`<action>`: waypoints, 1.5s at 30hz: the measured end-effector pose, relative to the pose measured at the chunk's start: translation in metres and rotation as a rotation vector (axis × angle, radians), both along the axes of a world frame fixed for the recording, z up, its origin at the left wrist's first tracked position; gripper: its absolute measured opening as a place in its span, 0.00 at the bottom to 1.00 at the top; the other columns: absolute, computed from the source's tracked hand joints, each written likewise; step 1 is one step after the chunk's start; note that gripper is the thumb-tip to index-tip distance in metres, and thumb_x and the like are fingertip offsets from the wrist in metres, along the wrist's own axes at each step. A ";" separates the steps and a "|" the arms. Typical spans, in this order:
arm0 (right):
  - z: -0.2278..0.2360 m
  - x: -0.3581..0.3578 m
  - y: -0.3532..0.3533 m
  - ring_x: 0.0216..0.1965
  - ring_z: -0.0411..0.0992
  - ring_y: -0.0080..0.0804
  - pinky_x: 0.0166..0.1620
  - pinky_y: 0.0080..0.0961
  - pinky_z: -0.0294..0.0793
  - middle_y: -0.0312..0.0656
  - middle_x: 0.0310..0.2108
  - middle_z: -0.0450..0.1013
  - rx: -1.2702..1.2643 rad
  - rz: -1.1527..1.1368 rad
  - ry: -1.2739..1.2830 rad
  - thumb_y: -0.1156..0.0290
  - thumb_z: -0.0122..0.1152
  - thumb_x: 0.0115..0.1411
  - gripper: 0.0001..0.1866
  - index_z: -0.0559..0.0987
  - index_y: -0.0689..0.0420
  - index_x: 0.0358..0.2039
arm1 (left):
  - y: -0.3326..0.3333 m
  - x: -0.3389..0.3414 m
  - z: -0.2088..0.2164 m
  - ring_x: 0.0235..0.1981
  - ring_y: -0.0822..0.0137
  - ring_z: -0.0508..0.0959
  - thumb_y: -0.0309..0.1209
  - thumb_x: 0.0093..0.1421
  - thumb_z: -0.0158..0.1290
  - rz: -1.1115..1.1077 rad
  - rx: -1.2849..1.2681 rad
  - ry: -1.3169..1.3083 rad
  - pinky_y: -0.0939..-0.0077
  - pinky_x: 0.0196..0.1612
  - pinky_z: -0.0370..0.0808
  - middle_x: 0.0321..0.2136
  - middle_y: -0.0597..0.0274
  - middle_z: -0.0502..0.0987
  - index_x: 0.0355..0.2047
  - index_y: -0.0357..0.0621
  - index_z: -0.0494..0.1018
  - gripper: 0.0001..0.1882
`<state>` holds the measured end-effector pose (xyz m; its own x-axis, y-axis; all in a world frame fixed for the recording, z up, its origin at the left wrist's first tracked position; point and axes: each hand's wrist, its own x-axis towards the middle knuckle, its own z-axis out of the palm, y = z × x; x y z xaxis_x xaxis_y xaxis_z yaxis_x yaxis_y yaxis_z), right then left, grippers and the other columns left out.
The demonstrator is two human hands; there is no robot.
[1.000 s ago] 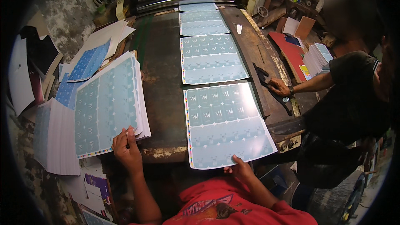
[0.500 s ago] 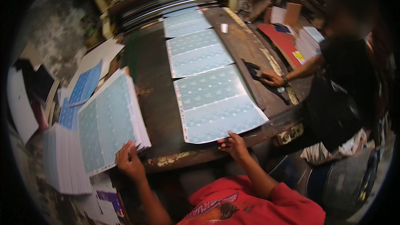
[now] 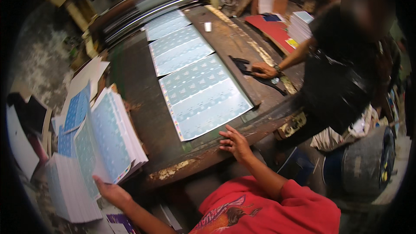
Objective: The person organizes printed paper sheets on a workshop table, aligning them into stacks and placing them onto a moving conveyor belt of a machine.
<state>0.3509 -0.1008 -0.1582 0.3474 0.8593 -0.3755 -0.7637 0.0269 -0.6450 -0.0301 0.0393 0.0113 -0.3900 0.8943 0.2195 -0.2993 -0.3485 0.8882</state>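
Note:
At the lower left, my left hand [image 3: 112, 190] is closed on the lower edge of a pale blue-green printed sheet [image 3: 86, 149], which bends up and leftward off a stack of similar printed sheets [image 3: 113, 130]. Just short of the table's front edge, my right hand [image 3: 236, 144] hovers with its fingers apart and nothing in it. Beyond it, the nearest printed sheet [image 3: 206, 97] lies flat on the dark table [image 3: 141, 117]. Two more sheets lie in line behind it, leading to the rollers [image 3: 151, 15] of a machine.
A thick pile of paper [image 3: 76, 190] leans beside the stack, with blue sheets [image 3: 77, 112] behind. Across the table on the right stands a co-worker in black [image 3: 342, 69], one hand [image 3: 264, 70] on a black object. A dark drum [image 3: 364, 164] stands at the lower right.
My left hand has moved left and down, turning a sheet's edge up from the stack. My right hand has drawn away from the nearest sheet's front edge and spread its fingers. The view has shifted.

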 end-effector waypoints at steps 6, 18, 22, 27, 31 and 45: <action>0.027 -0.003 0.000 0.39 0.74 0.27 0.44 0.30 0.78 0.46 0.50 0.73 0.051 0.187 -0.026 0.58 0.53 0.65 0.32 0.60 0.61 0.64 | -0.054 0.068 0.020 0.41 0.62 0.79 0.37 0.65 0.51 -0.230 0.153 0.937 0.63 0.56 0.67 0.34 0.58 0.82 0.34 0.40 0.80 0.14; 0.009 -0.004 -0.016 0.33 0.73 0.32 0.32 0.28 0.73 0.43 0.38 0.72 -0.127 0.301 0.012 0.68 0.62 0.59 0.23 0.68 0.61 0.52 | -0.067 0.086 0.014 0.61 0.51 0.68 0.46 0.56 0.60 -0.466 0.378 1.275 0.44 0.67 0.50 0.50 0.60 0.78 0.41 0.48 0.80 0.19; -0.033 -0.005 -0.059 0.28 0.74 0.32 0.28 0.25 0.71 0.44 0.30 0.74 -0.205 0.322 -0.081 0.64 0.57 0.63 0.18 0.71 0.64 0.46 | -0.033 0.059 0.009 0.63 0.47 0.64 0.49 0.58 0.58 0.025 0.258 1.369 0.45 0.66 0.51 0.55 0.56 0.74 0.51 0.44 0.75 0.26; -0.021 -0.018 -0.094 0.28 0.75 0.34 0.31 0.26 0.72 0.47 0.31 0.75 -0.234 0.365 -0.157 0.59 0.53 0.66 0.20 0.71 0.65 0.46 | -0.018 0.038 -0.020 0.61 0.53 0.68 0.43 0.62 0.55 0.072 0.150 1.421 0.52 0.64 0.55 0.53 0.61 0.76 0.50 0.46 0.77 0.20; -0.006 -0.027 -0.099 0.29 0.75 0.38 0.32 0.28 0.73 0.51 0.31 0.75 -0.285 0.293 -0.106 0.60 0.51 0.66 0.21 0.69 0.67 0.48 | -0.015 0.050 -0.024 0.59 0.57 0.70 0.39 0.67 0.49 0.154 0.101 1.290 0.56 0.64 0.55 0.49 0.63 0.79 0.46 0.45 0.79 0.15; -0.032 -0.009 -0.048 0.31 0.73 0.39 0.41 0.37 0.74 0.54 0.33 0.76 -0.176 0.135 0.063 0.53 0.41 0.69 0.25 0.67 0.65 0.51 | -0.009 0.060 -0.029 0.55 0.59 0.74 0.37 0.67 0.48 0.291 0.127 1.286 0.58 0.62 0.57 0.44 0.66 0.81 0.40 0.46 0.79 0.12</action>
